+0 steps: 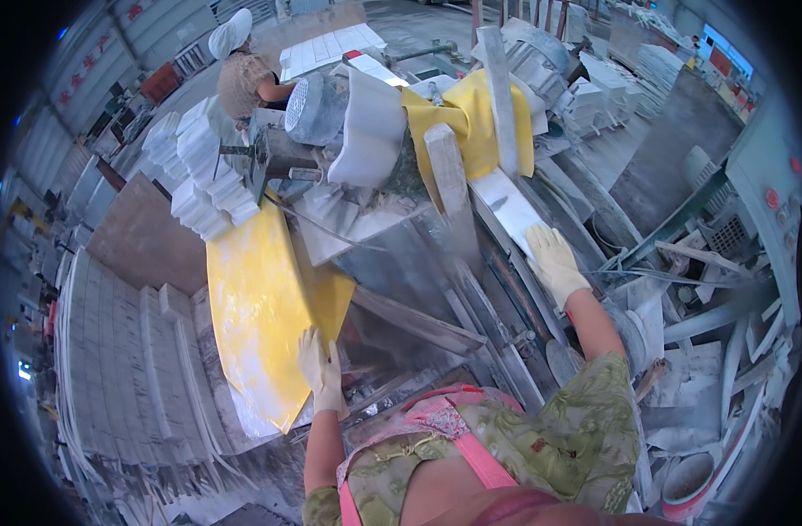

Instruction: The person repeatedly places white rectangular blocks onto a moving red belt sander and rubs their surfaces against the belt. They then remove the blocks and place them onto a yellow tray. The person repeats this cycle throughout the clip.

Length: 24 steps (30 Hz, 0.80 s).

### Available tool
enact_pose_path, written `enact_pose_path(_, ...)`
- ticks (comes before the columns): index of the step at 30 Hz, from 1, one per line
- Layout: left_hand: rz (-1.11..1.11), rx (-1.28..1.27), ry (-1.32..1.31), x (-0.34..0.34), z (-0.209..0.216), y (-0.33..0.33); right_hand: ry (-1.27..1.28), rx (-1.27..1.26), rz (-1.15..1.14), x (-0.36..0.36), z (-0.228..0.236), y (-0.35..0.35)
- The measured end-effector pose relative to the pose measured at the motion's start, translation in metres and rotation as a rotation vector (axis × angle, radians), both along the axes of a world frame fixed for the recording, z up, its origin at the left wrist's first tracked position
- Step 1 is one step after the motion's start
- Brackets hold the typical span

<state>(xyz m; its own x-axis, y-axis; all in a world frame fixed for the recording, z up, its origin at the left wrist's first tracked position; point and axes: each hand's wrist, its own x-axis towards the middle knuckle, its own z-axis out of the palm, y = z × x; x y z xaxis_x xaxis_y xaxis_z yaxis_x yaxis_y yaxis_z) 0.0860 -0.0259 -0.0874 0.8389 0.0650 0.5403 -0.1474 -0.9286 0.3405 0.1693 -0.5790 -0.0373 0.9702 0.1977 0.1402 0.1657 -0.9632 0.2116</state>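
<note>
My right hand (554, 261), in a pale cream glove, lies on the near end of a narrow white slab (504, 203), fingers stretched flat. The slab's far end runs under a yellow sheet (478, 114) draped by an upright pale post (497, 96). On the left, my left hand (319, 364), gloved alike, rests with straight fingers against the lower right edge of a large yellow sheet (252, 302). That sheet is wet-looking, smeared with white and hangs over a stack of slabs. Nothing shows gripped in either hand.
Stacked slabs (112, 342) stand at left; another white stack (204, 167) is beyond. A dusty motor (316, 107) sits ahead. A person in a white hat (233, 74) works at far left. Right are a green control panel (765, 188), scrap pieces and a bucket (688, 480).
</note>
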Motion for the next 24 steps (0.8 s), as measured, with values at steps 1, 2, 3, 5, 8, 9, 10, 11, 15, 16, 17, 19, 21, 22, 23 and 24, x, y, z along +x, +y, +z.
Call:
enact_pose_path(1, -0.007, -0.016, 0.007, 0.000, -0.002, 0.001, 0.060, 0.079, -0.043, 0.000, 0.011, 0.000)
enact_pose_path(2, -0.014, -0.016, 0.004, 0.001, -0.004, 0.002, 0.053, 0.158, -0.059, 0.000, 0.024, 0.003)
enact_pose_path(3, -0.014, -0.007, -0.015, 0.003, -0.006, 0.004, 0.030, 0.243, -0.156, 0.000, 0.034, 0.012)
enact_pose_path(5, -0.028, -0.046, -0.015, 0.005, -0.009, 0.006, 0.096, 0.342, -0.309, 0.002, 0.056, 0.038)
enact_pose_path(8, -0.046, -0.125, -0.030, 0.006, -0.011, 0.008, -0.015, 0.746, -0.288, -0.012, 0.076, 0.097)
enact_pose_path(9, -0.061, -0.170, -0.034, 0.005, -0.011, 0.009, 0.042, 0.825, -0.312, -0.014, 0.079, 0.124)
enact_pose_path(10, -0.061, -0.206, -0.019, 0.003, -0.009, 0.010, 0.128, 1.169, -0.251, -0.023, 0.081, 0.149)
enact_pose_path(11, -0.055, -0.282, 0.032, -0.001, -0.006, 0.012, 0.331, 1.556, -0.144, -0.028, 0.081, 0.179)
enact_pose_path(15, -0.092, -0.515, 0.072, -0.018, 0.027, 0.037, 0.464, 1.693, 0.166, -0.042, 0.065, 0.320)
enact_pose_path(16, -0.079, -0.581, 0.101, -0.025, 0.040, 0.048, 0.574, 1.811, 0.306, -0.049, 0.058, 0.355)
enact_pose_path(17, -0.059, -0.647, 0.138, -0.031, 0.055, 0.062, 0.595, 1.896, 0.251, -0.051, 0.052, 0.399)
enact_pose_path(19, 0.062, -0.781, 0.366, -0.040, 0.087, 0.089, 0.621, 1.639, 0.247, -0.062, 0.039, 0.458)
enact_pose_path(21, 0.111, -0.858, 0.534, -0.054, 0.113, 0.104, 0.420, 1.468, 0.187, -0.083, 0.025, 0.516)
enact_pose_path(22, 0.140, -0.887, 0.611, -0.061, 0.123, 0.110, 0.494, 1.334, 0.220, -0.092, 0.019, 0.532)
enact_pose_path(23, 0.128, -0.904, 0.636, -0.065, 0.130, 0.113, 0.536, 1.171, 0.260, -0.106, 0.012, 0.540)
enact_pose_path(24, 0.210, -0.753, 0.656, -0.068, 0.133, 0.113, 0.616, 0.995, 0.269, -0.117, 0.006, 0.547)
